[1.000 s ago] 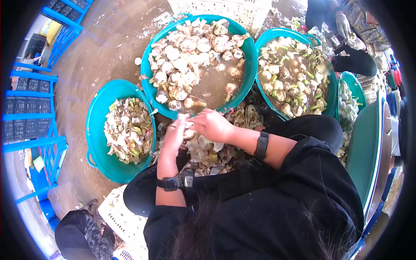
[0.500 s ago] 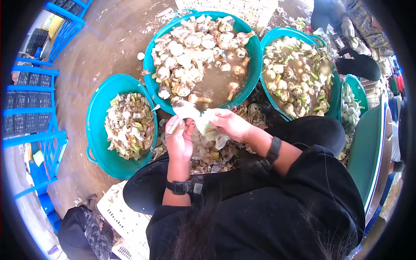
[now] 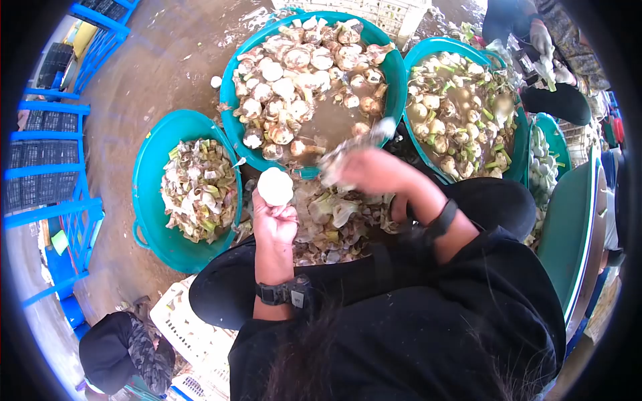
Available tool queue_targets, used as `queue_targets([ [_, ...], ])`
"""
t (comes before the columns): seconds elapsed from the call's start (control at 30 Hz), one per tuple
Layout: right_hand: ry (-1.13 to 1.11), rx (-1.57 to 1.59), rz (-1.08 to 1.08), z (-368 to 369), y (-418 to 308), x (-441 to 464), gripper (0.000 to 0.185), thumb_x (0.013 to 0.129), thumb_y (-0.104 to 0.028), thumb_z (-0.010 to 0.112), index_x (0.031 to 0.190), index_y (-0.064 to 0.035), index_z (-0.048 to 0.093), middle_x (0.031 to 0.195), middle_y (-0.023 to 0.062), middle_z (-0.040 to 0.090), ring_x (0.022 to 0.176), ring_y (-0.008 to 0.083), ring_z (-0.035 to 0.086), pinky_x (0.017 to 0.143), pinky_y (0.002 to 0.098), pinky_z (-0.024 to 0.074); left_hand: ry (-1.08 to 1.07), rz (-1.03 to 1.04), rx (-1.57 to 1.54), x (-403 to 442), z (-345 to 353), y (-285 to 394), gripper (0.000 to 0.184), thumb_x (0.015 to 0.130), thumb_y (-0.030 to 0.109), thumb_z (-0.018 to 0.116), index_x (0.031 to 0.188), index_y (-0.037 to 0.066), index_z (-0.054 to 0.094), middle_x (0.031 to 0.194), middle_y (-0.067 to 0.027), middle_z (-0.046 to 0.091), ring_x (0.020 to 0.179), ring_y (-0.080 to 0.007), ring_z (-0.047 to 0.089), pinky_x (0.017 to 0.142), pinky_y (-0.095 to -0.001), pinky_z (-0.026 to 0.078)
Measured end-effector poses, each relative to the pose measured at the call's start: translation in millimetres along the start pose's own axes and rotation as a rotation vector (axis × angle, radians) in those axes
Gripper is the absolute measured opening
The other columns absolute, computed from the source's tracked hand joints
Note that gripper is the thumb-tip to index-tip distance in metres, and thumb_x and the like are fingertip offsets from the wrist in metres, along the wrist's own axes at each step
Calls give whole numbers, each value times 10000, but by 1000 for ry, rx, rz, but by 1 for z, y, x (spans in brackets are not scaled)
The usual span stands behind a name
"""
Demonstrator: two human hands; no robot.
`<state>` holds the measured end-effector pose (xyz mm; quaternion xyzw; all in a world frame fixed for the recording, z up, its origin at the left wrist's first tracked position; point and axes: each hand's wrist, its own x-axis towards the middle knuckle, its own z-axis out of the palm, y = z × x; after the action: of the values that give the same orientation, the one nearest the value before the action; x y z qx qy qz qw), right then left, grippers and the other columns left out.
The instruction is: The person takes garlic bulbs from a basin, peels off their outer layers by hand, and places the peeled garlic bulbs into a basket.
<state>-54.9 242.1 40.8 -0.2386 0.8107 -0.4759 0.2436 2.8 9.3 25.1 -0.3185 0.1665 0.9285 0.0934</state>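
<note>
With your left hand (image 3: 275, 222), you are gripping a smooth, white, rounded bulb (image 3: 275, 186); curled fingers and thumb are holding its base, and most of it is rising clear above the grip. In the head view, it is appearing just below the near rim of a large, round, teal plastic tub (image 3: 396, 83). Your right hand (image 3: 374, 172) is blurring beside it, a ragged, whitish papery peel (image 3: 340, 160) showing at its fingers; whether they are closed, I cannot tell. Pale, papery peelings (image 3: 344, 217) are lying beneath.
</note>
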Motion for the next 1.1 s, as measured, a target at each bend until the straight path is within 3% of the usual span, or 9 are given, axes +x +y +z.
queue_targets([
  [0.13, -3, 245, -117, 45, -43, 23, 568, 750, -430, 582, 1164, -55, 475, 1033, 181, 570, 950, 322, 549, 820, 400, 429, 167, 219, 371, -17, 22, 4, 167, 838, 225, 484, 769, 74, 506, 539, 27, 465, 359, -54, 397, 329, -174, 333],
  [0.23, -127, -280, 105, 26, -12, 57, 427, 776, -306, 558, 1149, -104, 511, 1036, 125, 586, 967, 290, 557, 832, 378, 436, 277, 1173, 636, -69, -17, 59, 107, 803, 93, 470, 829, 6, 527, 687, -100, 538, 586, -175, 567, 533, -283, 500],
  [0.4, -382, -1178, 136, -14, 154, 104, 302, 775, -238, 534, 1075, -231, 564, 1078, 48, 559, 1002, 264, 533, 829, 403, 424, 1359, 619, 2018, -235, -27, 138, 357, 755, 170, 612, 992, -75, 506, 823, -111, 569, 754, -202, 542, 714, -349, 456],
  [0.5, -380, -1159, 140, -12, 161, 116, 227, 785, -292, 509, 970, -205, 607, 979, 52, 600, 982, 254, 542, 839, 403, 400, 999, 1327, 2022, -226, -61, 139, 366, 784, 91, 569, 1105, -54, 468, 998, -116, 532, 862, -213, 517, 756, -319, 436],
  [0.57, -173, -810, 291, -3, 117, 113, 303, 822, -405, 425, 855, -173, 618, 835, 63, 630, 874, 290, 577, 811, 407, 404, 910, 1126, 1800, -176, -31, 116, 358, 789, 90, 557, 1109, -47, 473, 1005, -123, 541, 867, -211, 528, 780, -310, 425],
  [0.67, 229, 741, 261, 26, 58, 103, 380, 779, -52, 598, 1130, -28, 454, 822, 63, 601, 703, 124, 583, 608, 269, 490, 216, 1392, 2541, -45, -39, 66, 310, 826, 82, 471, 1124, -5, 481, 964, -123, 548, 863, -195, 527, 766, -295, 423],
  [0.73, 309, 857, 122, 39, 14, 85, 310, 801, -50, 567, 1103, -51, 496, 816, 62, 610, 765, 149, 581, 652, 270, 479, 112, 389, 1064, 6, 1, -16, 366, 889, 290, 431, 1178, 64, 418, 1078, -116, 513, 841, -200, 563, 693, -320, 486],
  [0.8, 379, 369, -166, 40, -3, 71, 226, 785, -66, 572, 1009, -40, 547, 794, 88, 604, 777, 209, 582, 653, 307, 479, -29, 151, 553, 27, 16, -41, 397, 894, 394, 405, 1149, 91, 436, 864, -36, 562, 671, -109, 544, 537, -216, 441],
  [1.1, 20, -691, -49, 56, -42, 34, 203, 757, -225, 502, 690, -64, 607, 653, 139, 610, 629, 281, 612, 608, 373, 491, 143, 450, 877, 23, 19, -25, 219, 840, 194, 544, 978, 26, 560, 809, -37, 578, 658, -59, 512, 540, -193, 407],
])
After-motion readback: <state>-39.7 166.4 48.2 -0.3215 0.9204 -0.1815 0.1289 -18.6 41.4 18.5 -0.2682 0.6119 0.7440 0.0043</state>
